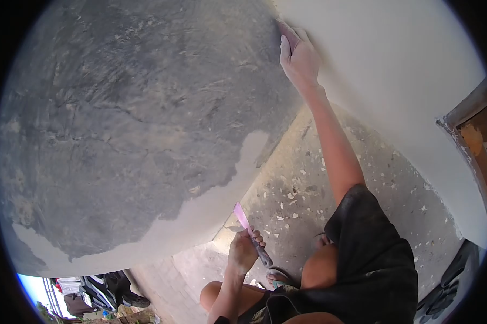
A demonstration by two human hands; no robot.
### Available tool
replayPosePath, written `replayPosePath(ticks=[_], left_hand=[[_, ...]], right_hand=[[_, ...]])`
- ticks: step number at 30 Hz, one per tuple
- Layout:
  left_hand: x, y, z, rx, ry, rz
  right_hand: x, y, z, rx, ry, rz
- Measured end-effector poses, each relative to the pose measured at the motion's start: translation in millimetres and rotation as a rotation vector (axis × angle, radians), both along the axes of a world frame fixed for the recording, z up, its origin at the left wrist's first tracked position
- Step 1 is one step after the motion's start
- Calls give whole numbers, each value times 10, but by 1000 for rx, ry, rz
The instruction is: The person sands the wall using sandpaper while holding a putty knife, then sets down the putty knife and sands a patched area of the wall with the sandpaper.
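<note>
The left hand (242, 254) is clasping a pink-bladed, dark-handled scraper (243, 217). The right hand (302, 62) is pinching a flat reddish-brown pad (288, 35), risking slips (dusty-looking grip).

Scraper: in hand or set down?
In hand: the left hand is closed around the scraper, whose ends jut out on either side.

Soft daylight is lighting the scene at moderate brightness. Sky (30, 286) at lower left is glaring near-white. White wall (384, 59) is reflecting evenly, a faint shadow spreading beside the right hand (303, 62). Grey wall (135, 108) is reading darker. Wide-angle distortion is bowing straight edges; black vignetting is filling the corners, blue fringing its rim. Peripheral detail is softening.
</note>
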State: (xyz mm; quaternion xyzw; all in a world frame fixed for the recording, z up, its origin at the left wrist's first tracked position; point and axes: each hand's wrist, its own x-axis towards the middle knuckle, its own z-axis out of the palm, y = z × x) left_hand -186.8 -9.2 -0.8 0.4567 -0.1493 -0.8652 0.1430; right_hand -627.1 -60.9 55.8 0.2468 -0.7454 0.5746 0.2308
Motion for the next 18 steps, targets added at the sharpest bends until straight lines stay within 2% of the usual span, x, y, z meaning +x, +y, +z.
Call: replayPosePath(ticks=[2,4,7,9,10,13,16,18], left_hand=[[35,-32,-45,-1,13,11],[69,-34,-57,-11,45,28],[29,12,65,-29,62,39],[15,45,113,-27,49,28],[-1,34,104,-22,38,21],[-8,31,25,-14,-2,6],[-29,14,-8,-33,-23,5],[-87,5,44,-51,-23,11]], right_hand=[[-37,-57,31,-3,28,-25],[-71,-132,-198,14,54,-62],[-71,-96,-629,110,-54,-46],[-74,-61,-710,140,-103,11],[-109,-51,-727,149,-126,35],[52,-32,-179,21,-19,69],[-9,-62,-142,-10,-43,65],[-62,-58,-589,17,-71,15]])
